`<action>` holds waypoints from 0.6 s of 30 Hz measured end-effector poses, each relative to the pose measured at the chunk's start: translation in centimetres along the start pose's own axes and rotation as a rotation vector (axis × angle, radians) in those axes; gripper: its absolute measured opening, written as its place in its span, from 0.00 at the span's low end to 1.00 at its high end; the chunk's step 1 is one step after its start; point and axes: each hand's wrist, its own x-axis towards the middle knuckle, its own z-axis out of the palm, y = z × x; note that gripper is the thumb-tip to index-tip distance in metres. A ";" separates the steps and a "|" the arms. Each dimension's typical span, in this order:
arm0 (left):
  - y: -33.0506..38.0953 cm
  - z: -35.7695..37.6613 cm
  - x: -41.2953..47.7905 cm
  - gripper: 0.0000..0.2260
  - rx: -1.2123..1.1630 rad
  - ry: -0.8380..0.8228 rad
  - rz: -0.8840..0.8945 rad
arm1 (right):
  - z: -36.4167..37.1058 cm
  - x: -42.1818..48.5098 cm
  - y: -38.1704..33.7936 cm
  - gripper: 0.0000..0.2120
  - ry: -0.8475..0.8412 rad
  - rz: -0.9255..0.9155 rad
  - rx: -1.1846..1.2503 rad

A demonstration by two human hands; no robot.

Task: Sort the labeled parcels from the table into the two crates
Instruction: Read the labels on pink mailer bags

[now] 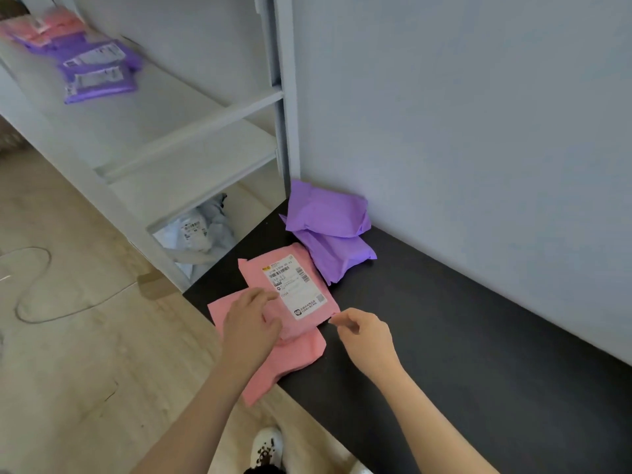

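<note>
L hand (251, 325) grips, R hand (363, 334) pinches pink parcel (255, 273).

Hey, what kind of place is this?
Likely a small parcel-sorting or mailroom corner: a labeled pink mailer and purple mailers on a black table, more labeled mailers stacked on white shelving.
</note>
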 end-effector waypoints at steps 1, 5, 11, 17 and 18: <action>-0.7 -0.2 0.3 0.19 0.013 -0.015 -0.004 | 0.8 0.3 -0.2 0.15 -0.007 0.021 -0.019; -3.1 -0.2 0.6 0.22 0.038 -0.094 0.055 | 3.4 0.8 -0.4 0.18 -0.041 0.130 -0.108; -5.0 0.0 0.7 0.26 -0.009 -0.229 0.121 | 5.8 2.1 -0.6 0.13 -0.028 0.276 -0.132; -5.6 -0.6 1.2 0.25 -0.010 -0.243 0.182 | 6.5 2.5 -1.4 0.08 0.008 0.387 -0.121; -5.8 -0.8 1.2 0.24 -0.023 -0.226 0.197 | 6.3 2.5 -1.5 0.08 0.004 0.401 -0.076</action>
